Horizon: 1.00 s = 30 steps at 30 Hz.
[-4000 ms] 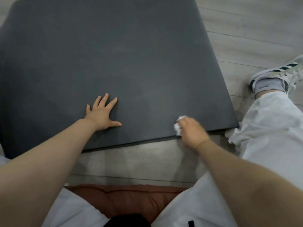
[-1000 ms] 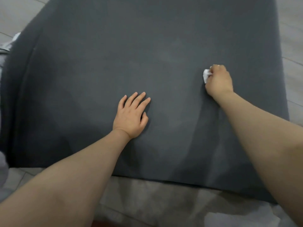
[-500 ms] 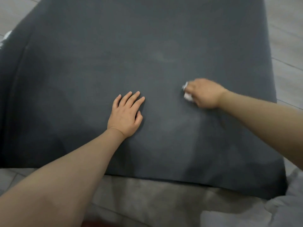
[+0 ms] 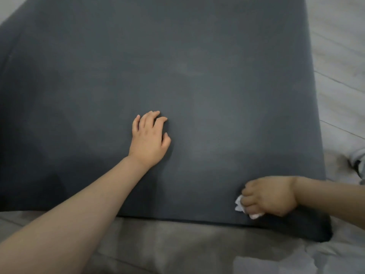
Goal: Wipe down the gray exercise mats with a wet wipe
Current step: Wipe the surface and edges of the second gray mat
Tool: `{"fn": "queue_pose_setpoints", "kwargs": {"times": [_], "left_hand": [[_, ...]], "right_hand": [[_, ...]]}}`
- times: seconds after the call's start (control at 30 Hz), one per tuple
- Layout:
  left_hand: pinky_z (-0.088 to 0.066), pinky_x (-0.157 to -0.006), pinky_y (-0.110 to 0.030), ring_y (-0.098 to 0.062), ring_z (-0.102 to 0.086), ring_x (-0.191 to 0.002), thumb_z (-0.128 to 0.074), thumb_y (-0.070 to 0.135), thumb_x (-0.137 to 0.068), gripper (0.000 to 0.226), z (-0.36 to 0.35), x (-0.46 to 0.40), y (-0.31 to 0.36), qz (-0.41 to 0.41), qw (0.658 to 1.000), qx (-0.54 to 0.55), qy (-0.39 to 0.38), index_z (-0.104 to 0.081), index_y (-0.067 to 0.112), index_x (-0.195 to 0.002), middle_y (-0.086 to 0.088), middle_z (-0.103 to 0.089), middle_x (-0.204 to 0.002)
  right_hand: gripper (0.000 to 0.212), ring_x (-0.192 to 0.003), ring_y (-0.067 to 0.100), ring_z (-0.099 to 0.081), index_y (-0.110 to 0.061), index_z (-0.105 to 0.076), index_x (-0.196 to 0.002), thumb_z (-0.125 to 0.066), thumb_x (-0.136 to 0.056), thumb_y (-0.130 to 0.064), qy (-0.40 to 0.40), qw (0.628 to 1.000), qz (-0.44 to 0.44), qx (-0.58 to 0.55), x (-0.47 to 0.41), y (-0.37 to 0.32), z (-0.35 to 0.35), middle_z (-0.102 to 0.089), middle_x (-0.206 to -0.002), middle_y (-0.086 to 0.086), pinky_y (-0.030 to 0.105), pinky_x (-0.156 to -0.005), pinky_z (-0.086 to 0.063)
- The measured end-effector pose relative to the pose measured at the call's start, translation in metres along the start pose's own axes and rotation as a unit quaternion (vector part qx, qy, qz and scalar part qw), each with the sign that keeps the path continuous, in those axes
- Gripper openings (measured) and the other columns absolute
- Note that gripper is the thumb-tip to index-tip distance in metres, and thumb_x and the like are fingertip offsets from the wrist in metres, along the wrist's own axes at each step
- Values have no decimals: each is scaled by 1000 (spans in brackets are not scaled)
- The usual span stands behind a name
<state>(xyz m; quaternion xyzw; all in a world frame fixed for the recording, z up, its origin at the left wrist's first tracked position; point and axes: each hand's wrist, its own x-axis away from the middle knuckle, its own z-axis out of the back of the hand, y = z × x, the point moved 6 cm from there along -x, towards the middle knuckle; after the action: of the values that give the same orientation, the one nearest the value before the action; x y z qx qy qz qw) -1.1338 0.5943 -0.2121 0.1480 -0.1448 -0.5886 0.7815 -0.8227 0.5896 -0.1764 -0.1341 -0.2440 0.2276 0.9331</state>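
A dark gray exercise mat (image 4: 177, 66) fills most of the view, lying flat on a pale wooden floor. My left hand (image 4: 150, 139) rests on the mat's middle, palm down with the fingertips slightly bent. Near the mat's front right edge, my right hand (image 4: 270, 196) grips a crumpled white wet wipe (image 4: 240, 204) and presses it on the surface. Only part of the wipe shows past my fingers. A faint paler sheen marks the mat between my two hands.
Pale wood floorboards (image 4: 339, 80) run along the right of the mat and in front of it (image 4: 167, 246). A piece of light clothing (image 4: 325, 260) lies at the bottom right. A shoe's edge (image 4: 360, 161) shows at the right border.
My right hand has swept the wipe from the mat's middle right back toward the front right edge. My left hand stays in place, its fingers now slightly bent.
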Motion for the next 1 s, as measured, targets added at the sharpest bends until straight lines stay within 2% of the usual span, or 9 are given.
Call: {"fn": "queue_pose_setpoints", "kwargs": {"times": [0.1, 0.27, 0.4, 0.5, 0.57, 0.67, 0.77, 0.9, 1.0], "left_hand": [[-8, -122, -50, -29, -23, -148, -39, 37, -92, 56, -19, 6, 27, -66, 996, -28, -53, -43, 22, -146, -4, -36, -156], [-9, -122, -50, -29, -19, -150, -28, 47, -95, 59, -29, 15, 29, -81, 990, -96, -65, -37, 31, -151, -2, -28, -161], [-11, -121, -51, -30, -21, -149, -30, 46, -93, 59, -28, 15, 31, -82, 989, -104, -59, -39, 29, -149, -3, -30, -160], [-11, -120, -52, -32, -22, -148, -29, 40, -89, 61, -28, 14, 35, -63, 993, -86, -44, -42, 25, -147, -7, -32, -159], [-10, -120, -54, -33, -22, -148, -29, 35, -88, 62, -29, 13, 42, -44, 997, -62, -31, -43, 21, -147, -9, -32, -158], [-10, -121, -52, -27, -24, -148, -31, 36, -91, 61, -37, 13, 62, -74, 995, -60, -29, -39, 22, -150, -3, -33, -159], [-15, -121, -47, -23, -29, -147, -34, 36, -94, 57, -42, 15, 71, -137, 986, -87, -37, -42, 26, -149, 0, -35, -158], [-18, -121, -45, -22, -32, -145, -36, 34, -93, 54, -40, 13, 71, -129, 989, -67, -26, -49, 27, -144, 0, -40, -155], [-18, -120, -45, -22, -33, -144, -37, 33, -91, 53, -39, 13, 71, -130, 989, -69, -24, -51, 26, -142, 0, -42, -154]], "right_hand": [[29, -85, 28, -59, -18, -60, -101, -43, -91, -40, 168, 966, -186, 59, 1, 122, 47, -61, -107, 5, 33, -75, -47], [43, -97, 44, -57, -3, -61, -98, -36, -80, -34, 221, 644, -727, -90, 100, 254, 65, -59, -107, 26, 42, -85, -50], [35, -87, 33, -63, -14, -65, -83, -39, -77, -38, 253, 789, -545, -131, 54, 172, 49, -66, -91, 10, 31, -78, -49], [13, -86, 19, -56, -24, -60, -83, -50, -85, -30, 43, 946, -245, -206, 32, 26, 4, -60, -90, -4, 27, -75, -46], [4, -85, 18, -52, -26, -59, -86, -57, -85, -29, -88, 974, -102, -183, 37, -26, -26, -55, -93, -6, 31, -74, -49], [8, -87, 20, -54, -24, -59, -92, -60, -85, -27, -26, 996, -60, -53, 36, 24, -19, -59, -101, -3, 33, -76, -50], [21, -88, 30, -59, -20, -61, -99, -52, -89, -37, 128, 954, -272, 24, 55, 158, 25, -64, -103, 6, 37, -78, -51], [37, -95, 45, -58, -2, -61, -96, -42, -88, -34, 178, 675, -715, -41, 131, 259, 43, -59, -104, 25, 44, -84, -51], [32, -91, 40, -59, -6, -58, -88, -42, -91, -33, 212, 729, -648, -58, 103, 221, 40, -61, -97, 21, 38, -78, -48]]}}
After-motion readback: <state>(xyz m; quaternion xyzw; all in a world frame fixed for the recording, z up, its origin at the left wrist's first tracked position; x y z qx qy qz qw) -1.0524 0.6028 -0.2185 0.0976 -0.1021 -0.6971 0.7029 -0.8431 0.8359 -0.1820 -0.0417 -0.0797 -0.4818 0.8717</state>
